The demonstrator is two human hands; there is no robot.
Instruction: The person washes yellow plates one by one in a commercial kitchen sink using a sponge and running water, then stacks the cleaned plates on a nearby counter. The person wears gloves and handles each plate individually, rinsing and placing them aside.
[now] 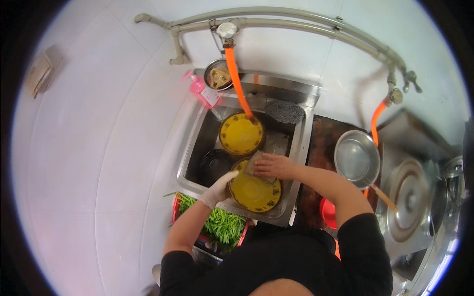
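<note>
My left hand, in a white glove, grips the left rim of a yellow plate with a dark patterned border. The plate sits tilted over the front of the metal sink. My right hand is bare and presses a greyish cloth against the plate's upper part, with its fingers over the cloth. Just beyond, inside the sink, a second yellow plate of the same pattern lies face up. An orange hose hangs from the tap down to its far edge. A dark round bowl stands to its left.
A pink pump bottle and a small metal pan are behind the sink. Grey mesh scrubber-like material lies at its back right. Green vegetables fill a box in front. At right are a saucepan and a large lid.
</note>
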